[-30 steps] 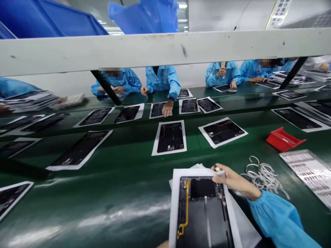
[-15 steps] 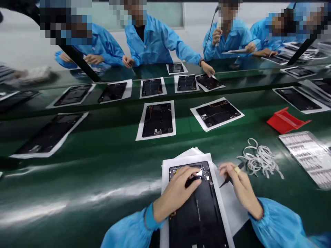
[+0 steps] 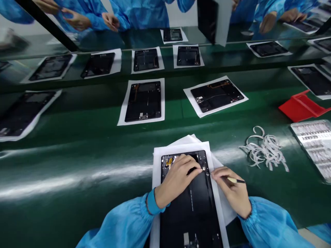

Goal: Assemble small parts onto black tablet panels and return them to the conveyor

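A black opened tablet body (image 3: 192, 206) lies on white paper (image 3: 157, 162) at the near edge of the green belt. My left hand (image 3: 177, 181) rests on its upper part, fingers curled and pressing a small piece near the top right corner. My right hand (image 3: 231, 193) sits just right of the tablet, pinching thin tweezers (image 3: 236, 180) whose handle points right and whose tip is at the tablet's right edge. Both sleeves are light blue.
A heap of white strips (image 3: 265, 151) lies right of my hands, then a clear parts tray (image 3: 314, 144) and a red tray (image 3: 300, 106). Several more tablets on paper (image 3: 143, 101) (image 3: 216, 95) lie across the belt. Co-workers' hands (image 3: 111, 20) in blue sleeves work at the far side.
The view has tilted down. My left hand came onto the tablet and stays there; my right hand swung the tweezers in, its fingers now at the tablet's right edge.
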`<state>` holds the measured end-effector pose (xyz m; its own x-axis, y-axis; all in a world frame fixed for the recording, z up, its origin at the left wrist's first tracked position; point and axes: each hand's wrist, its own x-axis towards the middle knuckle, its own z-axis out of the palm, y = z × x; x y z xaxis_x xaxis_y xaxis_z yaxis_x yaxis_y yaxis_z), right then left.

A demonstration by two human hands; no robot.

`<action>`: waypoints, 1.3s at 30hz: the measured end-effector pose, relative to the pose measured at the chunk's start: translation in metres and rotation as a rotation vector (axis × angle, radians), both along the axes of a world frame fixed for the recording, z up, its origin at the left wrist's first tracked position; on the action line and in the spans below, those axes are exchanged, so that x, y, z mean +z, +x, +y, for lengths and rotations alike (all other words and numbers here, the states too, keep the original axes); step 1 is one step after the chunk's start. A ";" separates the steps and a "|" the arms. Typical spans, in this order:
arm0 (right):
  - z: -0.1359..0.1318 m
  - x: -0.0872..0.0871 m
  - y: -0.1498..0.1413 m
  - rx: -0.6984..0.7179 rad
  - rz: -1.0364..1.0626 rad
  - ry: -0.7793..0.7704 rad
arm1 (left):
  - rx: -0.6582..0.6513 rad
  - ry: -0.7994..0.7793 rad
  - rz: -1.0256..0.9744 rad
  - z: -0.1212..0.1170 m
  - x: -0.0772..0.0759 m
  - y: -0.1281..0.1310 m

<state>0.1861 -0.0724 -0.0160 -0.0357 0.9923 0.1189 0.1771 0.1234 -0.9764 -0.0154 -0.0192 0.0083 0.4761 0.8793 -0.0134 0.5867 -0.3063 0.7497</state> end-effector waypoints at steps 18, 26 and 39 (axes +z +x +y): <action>0.005 0.002 -0.001 -0.108 0.034 -0.038 | -0.077 0.099 0.083 -0.006 -0.003 -0.002; 0.013 0.006 -0.006 -0.045 0.022 -0.074 | -0.044 0.047 0.043 -0.006 -0.006 -0.002; 0.013 0.005 -0.006 -0.016 -0.003 -0.032 | -0.037 0.056 0.063 -0.005 -0.004 0.000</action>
